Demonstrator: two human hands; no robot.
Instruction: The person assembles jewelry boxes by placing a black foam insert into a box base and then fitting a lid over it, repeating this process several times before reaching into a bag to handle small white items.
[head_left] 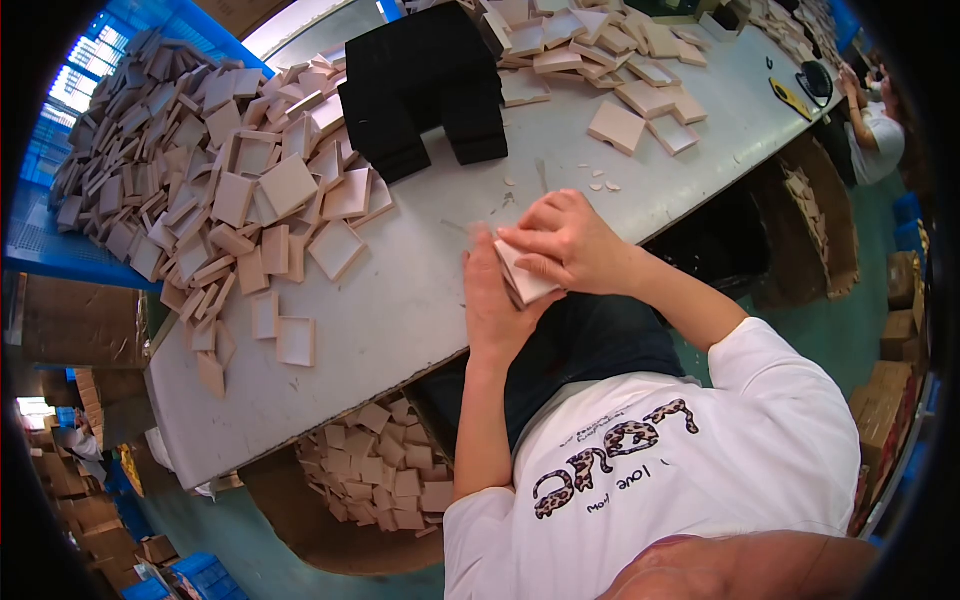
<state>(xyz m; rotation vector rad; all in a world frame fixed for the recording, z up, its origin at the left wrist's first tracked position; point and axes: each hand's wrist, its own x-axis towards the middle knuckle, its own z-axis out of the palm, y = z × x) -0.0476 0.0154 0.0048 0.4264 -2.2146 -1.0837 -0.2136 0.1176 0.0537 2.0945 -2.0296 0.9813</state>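
Observation:
Over the front edge of the table, both hands close around one small pale pink box piece (526, 277). My left hand (492, 305) wraps it from the left side, with the fingertips blurred. My right hand (565, 243) is closed on it from above and the right, fingers bent over its top. Its inside and underside are hidden. Small pale scraps (598, 186) lie on the table just beyond the hands. Farther back stands a stack of black sheets or pads (425, 85) with a notch in its near side.
A large heap of similar box pieces (285, 185) spills from a blue crate (35, 225) onto the grey table (400, 300). More pieces (615, 125) lie at the back. A carton of pieces (385, 465) sits below. A yellow tool (790, 98) lies right, near another person (878, 135).

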